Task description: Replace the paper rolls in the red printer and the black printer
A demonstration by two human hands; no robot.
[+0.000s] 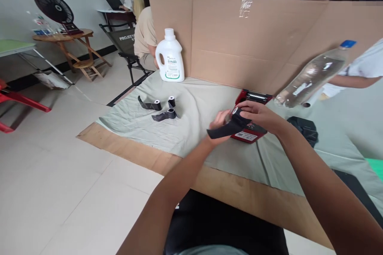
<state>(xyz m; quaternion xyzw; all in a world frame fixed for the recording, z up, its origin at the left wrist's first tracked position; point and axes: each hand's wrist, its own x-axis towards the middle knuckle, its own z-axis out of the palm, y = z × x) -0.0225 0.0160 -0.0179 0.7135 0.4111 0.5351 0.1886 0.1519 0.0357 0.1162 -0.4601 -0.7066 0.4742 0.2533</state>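
Over the red machine, both my hands are closed on a roll of black film [237, 118] with a white core; its loose tail hangs toward the lower left. My right hand [260, 115] grips the roll from the right, fingers over its top. My left hand [220, 119] holds it from the left, partly hidden behind the tail. Beneath and behind them stands a small red machine [245, 136], a printer by its look, with its red lid [241, 95] raised. Several similar black rolls [171, 113] with loose tails lie on the cloth to the left.
A white jug [171, 57] stands by the cardboard screen [233, 44]. At right, a large clear bottle [312, 73] with a blue cap leans over the cloth near a person's arm [353, 81]. A black object [303, 130] lies right of the machine. The wooden table edge [143, 151] runs in front.
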